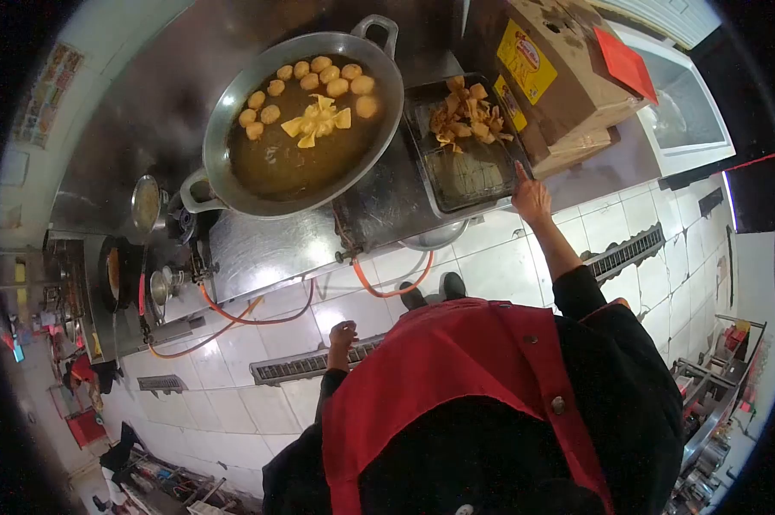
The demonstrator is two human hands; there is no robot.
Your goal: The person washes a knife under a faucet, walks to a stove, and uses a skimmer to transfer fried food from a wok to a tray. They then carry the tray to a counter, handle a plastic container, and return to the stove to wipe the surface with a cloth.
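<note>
My right hand (531, 198) is at the near right corner of a dark rectangular tray (434, 196), one finger stretched along the rim and the others curled by its edge. A wire rack lies in the tray, with several browned fried wontons (469, 118) piled towards the far end. My left hand (343, 334) hangs low over the floor, its fingers curled and nothing visible in them. To the left of the tray stands a large metal pan (218, 163) of oil. A pale yellow folded wonton (318, 121) floats in it, near several round golden balls (329, 75) along the far side.
A cardboard box (568, 77) stands right of the tray, with a red flat item (625, 65) on it. A white container (681, 103) is farther right. Orange hoses (393, 294) hang below the metal counter (276, 245). A ladle (146, 203) and another pan (112, 275) are at left.
</note>
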